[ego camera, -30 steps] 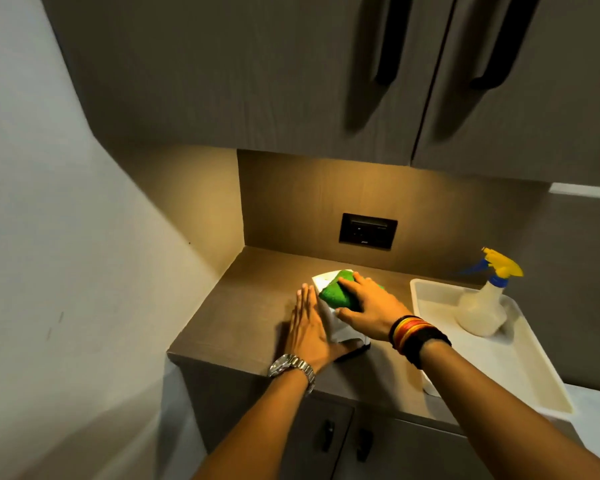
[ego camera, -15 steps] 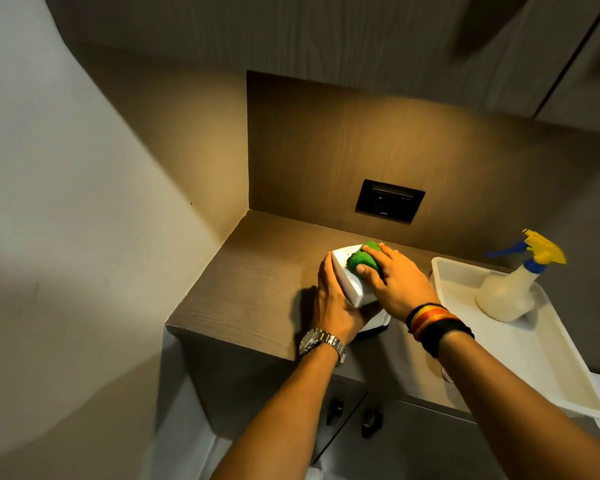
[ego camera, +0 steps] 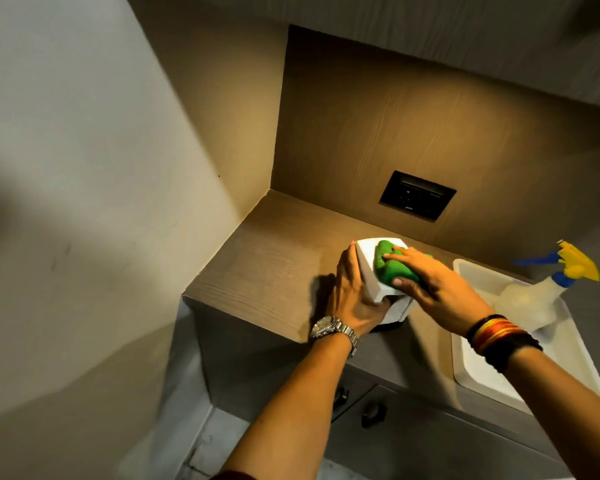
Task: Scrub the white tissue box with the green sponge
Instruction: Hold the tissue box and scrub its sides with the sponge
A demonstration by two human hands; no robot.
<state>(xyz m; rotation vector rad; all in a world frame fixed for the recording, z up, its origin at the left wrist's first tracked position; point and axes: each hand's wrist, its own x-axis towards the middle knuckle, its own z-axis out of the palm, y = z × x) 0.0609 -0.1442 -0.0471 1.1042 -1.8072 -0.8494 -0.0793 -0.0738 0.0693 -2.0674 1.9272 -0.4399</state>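
A white tissue box (ego camera: 368, 263) stands on the wooden counter (ego camera: 267, 261), tilted with its top facing me. My left hand (ego camera: 352, 292) grips its left side, thumb hooked under the near corner. My right hand (ego camera: 430, 282) presses a green sponge (ego camera: 388, 265) flat against the box's top face, fingers spread over the sponge. Part of the box's right side is hidden behind my right hand.
A white tray (ego camera: 471, 368) sits at the right end of the counter and holds a spray bottle (ego camera: 537, 292) with a yellow and blue trigger. A dark wall socket (ego camera: 417, 195) is set in the back panel. Cabinet doors with dark knobs (ego camera: 373, 414) lie below.
My left hand went from lying flat beside the box to gripping it and tilting it up. The sponge has slid across the top face. The camera has tipped downward.
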